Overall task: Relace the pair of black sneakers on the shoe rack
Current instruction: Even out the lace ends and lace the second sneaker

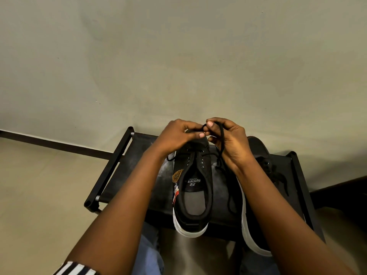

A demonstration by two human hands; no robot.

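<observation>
Two black sneakers with white soles stand on a black shoe rack (111, 175), heels toward me. The left sneaker (193, 195) sits in the middle with its opening showing a grey insole. Both hands are above its toe end. My left hand (176, 137) pinches the black lace (221, 143) near its tip. My right hand (230, 141) pinches the same lace, which runs down past its palm to the eyelets. The right sneaker (258, 231) is mostly hidden behind my right forearm, with loose lace lying beside it.
A plain beige wall (178, 56) stands right behind the rack, with a dark skirting strip (59, 144) at the floor. Pale floor tiles (39, 195) spread to the left. My knees in blue jeans (149, 251) are below the rack's front edge.
</observation>
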